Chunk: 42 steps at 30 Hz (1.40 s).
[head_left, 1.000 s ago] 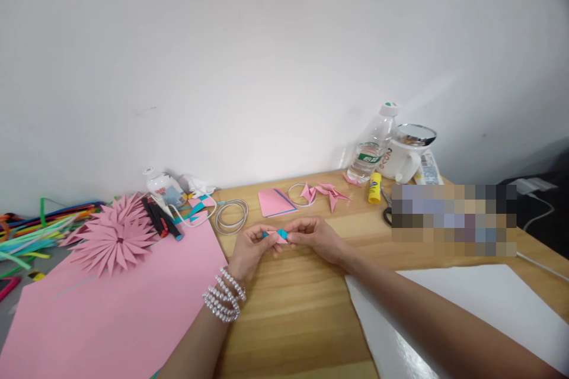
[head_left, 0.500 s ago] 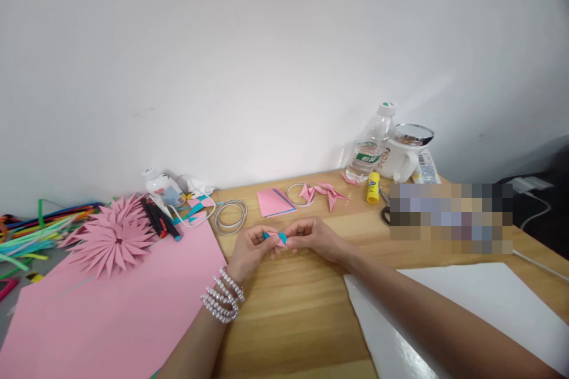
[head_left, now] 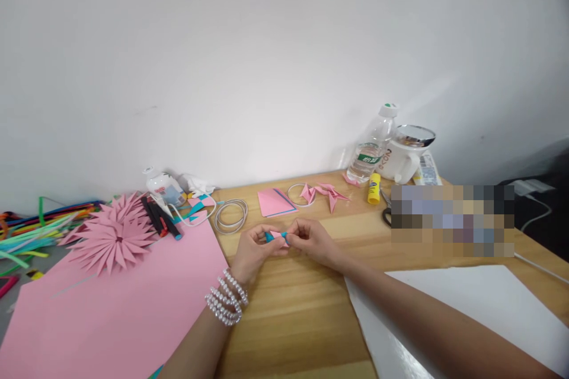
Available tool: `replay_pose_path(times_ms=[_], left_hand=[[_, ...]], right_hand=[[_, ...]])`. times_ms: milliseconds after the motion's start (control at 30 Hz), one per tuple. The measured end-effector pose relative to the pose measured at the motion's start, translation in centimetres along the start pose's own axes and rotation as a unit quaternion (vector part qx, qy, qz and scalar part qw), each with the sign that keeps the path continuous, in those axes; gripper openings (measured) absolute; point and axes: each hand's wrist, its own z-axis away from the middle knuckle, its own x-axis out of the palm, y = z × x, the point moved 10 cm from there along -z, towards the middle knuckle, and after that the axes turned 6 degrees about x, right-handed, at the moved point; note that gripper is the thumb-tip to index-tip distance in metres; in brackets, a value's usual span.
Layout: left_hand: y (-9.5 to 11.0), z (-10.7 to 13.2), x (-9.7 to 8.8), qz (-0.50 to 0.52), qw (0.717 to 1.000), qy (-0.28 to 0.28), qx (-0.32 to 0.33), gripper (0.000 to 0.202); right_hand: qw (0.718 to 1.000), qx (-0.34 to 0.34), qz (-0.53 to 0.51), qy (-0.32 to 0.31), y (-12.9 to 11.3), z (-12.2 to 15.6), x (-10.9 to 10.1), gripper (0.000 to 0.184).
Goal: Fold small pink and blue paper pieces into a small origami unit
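Note:
Between my two hands, just above the wooden table (head_left: pixel 293 320), is a small folded paper piece (head_left: pixel 276 235) in pink and blue. My left hand (head_left: pixel 254 249) pinches its left part between thumb and fingers; a beaded bracelet circles that wrist. My right hand (head_left: pixel 315 241) pinches the right end, at a blue part. The fingers cover much of the folds. Behind the hands lie a stack of pink and blue paper squares (head_left: pixel 274 202) and pink folded paper shapes (head_left: pixel 331 195).
Left are a large pink sheet (head_left: pixel 133 325), a spiky pink paper flower (head_left: pixel 118 240), black markers (head_left: pixel 155 217) and pipe cleaners (head_left: pixel 26 240). A coiled cable (head_left: pixel 230 217) lies behind. Right stand a water bottle (head_left: pixel 368 151), glue stick (head_left: pixel 374 188) and white mug (head_left: pixel 400 160); scissors (head_left: pixel 386 213) and a white sheet (head_left: pixel 453 308) lie nearer.
My fingers have shifted slightly on the folded paper. It now sits turned a little, with more blue showing at its left end. Both hands stay in nearly the same place.

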Motion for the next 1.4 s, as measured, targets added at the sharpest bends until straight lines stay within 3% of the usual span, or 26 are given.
replay_pose_path(times_ms=[367,533,733,1000,1233,1400], left_hand=[[1.3,0.1,0.0,-0.087,0.993,0.027,0.076,0.043],[1.0,0.3,0.0,-0.092,0.993,0.032,0.061,0.037],[1.3,0.3,0.2,-0.119,0.990,0.017,0.071,0.026],[0.7,0.5,-0.1,-0.050,0.996,0.053,0.045,0.029],[0.4,0.2,0.4,-0.062,0.998,-0.016,0.025,0.032],[1.0,0.2,-0.2,-0.065,0.996,0.046,0.046,0.032]], right_hand=[[0.997,-0.016,-0.036,-0.059,-0.9,0.2,1.1,0.026],[0.999,-0.016,-0.019,-0.042,-0.7,0.3,0.9,0.030],[0.997,-0.013,-0.011,-0.072,-0.8,0.4,1.4,0.034],[0.997,-0.006,-0.050,-0.058,-0.9,0.4,1.0,0.033],[0.995,-0.009,-0.005,-0.101,-1.0,0.5,1.7,0.032],[0.998,-0.007,-0.032,-0.054,-0.9,0.3,1.2,0.033]])
